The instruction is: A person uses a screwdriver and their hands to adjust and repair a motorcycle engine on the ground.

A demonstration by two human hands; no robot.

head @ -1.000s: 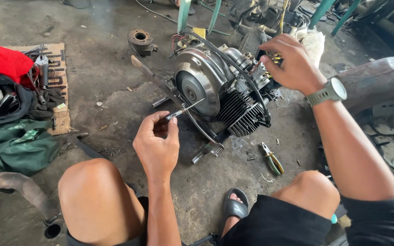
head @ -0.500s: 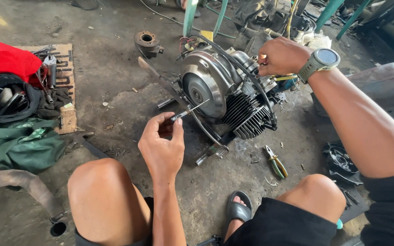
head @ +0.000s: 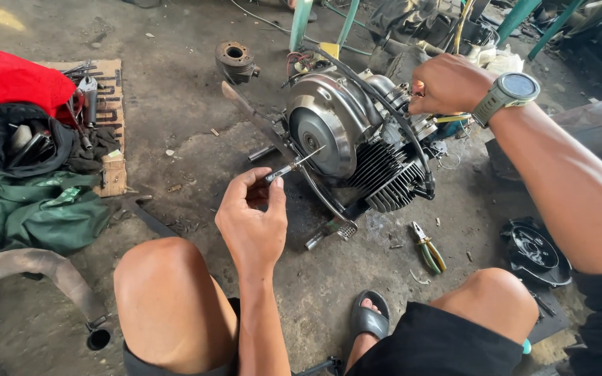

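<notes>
A small motorcycle engine [head: 357, 139] with a round silver cover and black cooling fins sits on the concrete floor in front of my knees. My left hand [head: 251, 221] pinches a thin metal tool [head: 294, 166] between thumb and fingers, its tip pointing at the round cover. My right hand [head: 447, 85], with a watch on the wrist, grips the top rear of the engine by a black hose [head: 384, 111]; what its fingers close on is partly hidden.
Green-handled pliers [head: 428, 248] lie right of the engine. A rusty cylinder part [head: 235, 61] stands behind it. A black tool bag [head: 22, 143], red cloth [head: 15, 80], green cloth [head: 36, 212] and loose tools lie at left. A bent exhaust pipe [head: 36, 271] and a black round cover [head: 538, 254] flank my legs.
The view has shifted slightly. My right hand has drawn back along the engine's top and closed more tightly. My left hand keeps the thin tool aimed at the round cover.
</notes>
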